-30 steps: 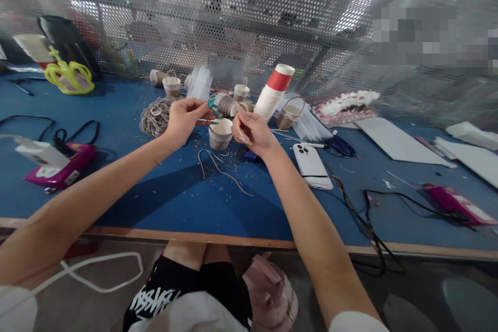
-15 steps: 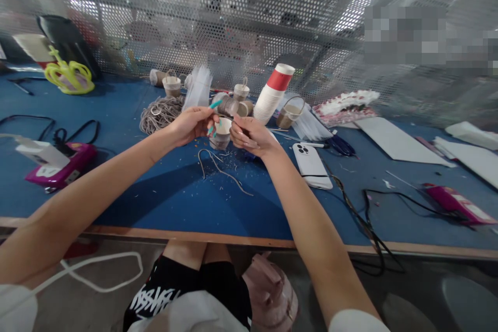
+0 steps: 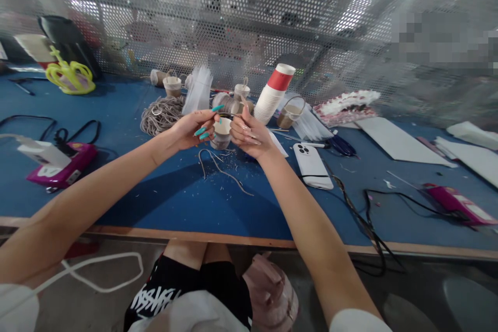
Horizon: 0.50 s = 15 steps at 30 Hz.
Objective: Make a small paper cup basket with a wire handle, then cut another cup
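Note:
Both hands are raised over the table in the head view, close together. Between them runs a short, thin piece of cord (image 3: pixel 227 114). Its left end is pinched in the fingers of my left hand (image 3: pixel 196 128); the other end goes into the curled fingers of my right hand (image 3: pixel 251 134), whose thumb points up. Just below and behind the cord stands a small pale cup (image 3: pixel 221 137), partly covered by my fingers. Loose lengths of grey cord (image 3: pixel 223 171) lie on the table in front, among tiny scraps.
Behind my hands are a grey cord bundle (image 3: pixel 158 115), a tilted stack of paper cups (image 3: pixel 272 94), small cord-wrapped baskets (image 3: pixel 291 115) and clear plastic strips (image 3: pixel 197 91). A white phone (image 3: pixel 312 165) lies right. Purple power strips (image 3: pixel 64 168) and black cables (image 3: pixel 356 212) occupy both sides.
My right thumb has lifted from the cord and now points up. My left fingers have curled in slightly. The cord stays between both hands.

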Tool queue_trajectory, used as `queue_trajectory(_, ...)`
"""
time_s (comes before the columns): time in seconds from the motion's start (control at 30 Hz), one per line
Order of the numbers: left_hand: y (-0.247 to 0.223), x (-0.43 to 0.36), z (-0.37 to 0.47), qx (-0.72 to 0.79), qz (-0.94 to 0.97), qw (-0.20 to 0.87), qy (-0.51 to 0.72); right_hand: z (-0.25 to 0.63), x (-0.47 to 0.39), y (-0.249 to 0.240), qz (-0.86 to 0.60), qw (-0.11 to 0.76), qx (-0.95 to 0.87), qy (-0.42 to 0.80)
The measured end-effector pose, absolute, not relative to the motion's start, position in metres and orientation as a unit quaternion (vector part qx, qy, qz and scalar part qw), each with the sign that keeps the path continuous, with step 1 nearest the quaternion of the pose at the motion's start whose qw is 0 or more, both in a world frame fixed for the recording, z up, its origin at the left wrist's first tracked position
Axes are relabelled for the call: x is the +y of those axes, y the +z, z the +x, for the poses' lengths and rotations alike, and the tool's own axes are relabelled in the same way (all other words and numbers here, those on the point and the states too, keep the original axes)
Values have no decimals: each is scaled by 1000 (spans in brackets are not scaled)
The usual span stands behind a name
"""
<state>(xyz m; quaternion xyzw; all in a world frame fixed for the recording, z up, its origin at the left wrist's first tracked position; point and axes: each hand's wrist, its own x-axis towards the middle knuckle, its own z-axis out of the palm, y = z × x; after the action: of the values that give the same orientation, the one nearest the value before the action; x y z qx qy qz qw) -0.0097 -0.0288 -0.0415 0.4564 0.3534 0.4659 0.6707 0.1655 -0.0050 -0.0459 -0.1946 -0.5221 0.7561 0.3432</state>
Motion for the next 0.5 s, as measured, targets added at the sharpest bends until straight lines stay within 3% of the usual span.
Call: queue_trajectory(0.5, -51, -20, -10, 331, 477, 636, 508, 172, 1, -45, -213, 351, -591, 694)
